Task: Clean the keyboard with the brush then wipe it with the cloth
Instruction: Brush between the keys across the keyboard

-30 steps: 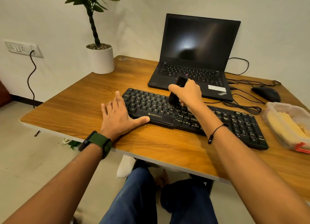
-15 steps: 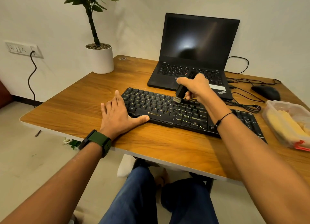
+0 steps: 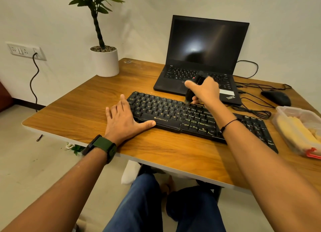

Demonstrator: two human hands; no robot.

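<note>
Fingers (image 3: 197, 99) grip brush (image 3: 190, 94); wooden desk (image 3: 73, 113), perhaps tiled floor (image 3: 26, 171).

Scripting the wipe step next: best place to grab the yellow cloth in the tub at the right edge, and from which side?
Come from straight above: the clear plastic tub is open-topped and its walls block any side approach. Pinch the yellow cloth on its raised folded ridge near the middle, where the fabric bulges highest. That probably lifts cleanly. Its far right end is out of frame, so judge that part later.

Right hand (image 3: 205, 91) covered most of the brush (image 3: 190, 94); forearm hid keyboard (image 3: 166, 113) keys; container (image 3: 298, 127) was cut off at frame edge.
</note>
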